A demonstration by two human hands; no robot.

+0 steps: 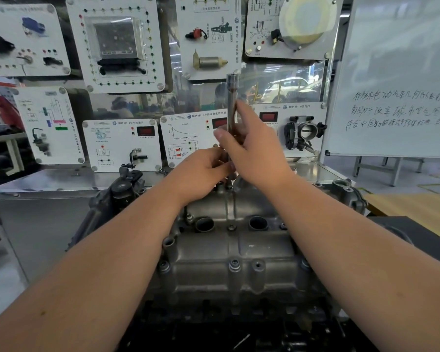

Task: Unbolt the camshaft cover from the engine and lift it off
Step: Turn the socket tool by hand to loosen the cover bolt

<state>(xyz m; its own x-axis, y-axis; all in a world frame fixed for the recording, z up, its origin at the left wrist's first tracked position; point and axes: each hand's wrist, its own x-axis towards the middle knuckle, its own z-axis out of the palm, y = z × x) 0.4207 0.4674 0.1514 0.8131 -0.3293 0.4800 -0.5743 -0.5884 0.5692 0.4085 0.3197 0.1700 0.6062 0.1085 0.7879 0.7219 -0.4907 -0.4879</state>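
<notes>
- grey cast-metal camshaft cover sits on the engine in the middle of the view, just in front of the person, seemingly bolted down: bolt heads show along its near edge and centre line.
- a long extension bar stands upright on a bolt at the cover's far edge; its lower end is hidden behind the hands.
- the right hand has its fingers curled round the bar's middle, thumb across the front.
- the left hand pinches the bar low down, fingers together on it, just above the cover.
- likely step: spinning out a far bolt by hand.
- risks: if the bar tilts, its tip may slip off the bolt head and round it; a freed bolt could drop into one of the open round holes on the cover; lifting while any bolt holds could jam the cover.
- behind, a steel table carries white training panels; a whiteboard stands at the right.
</notes>
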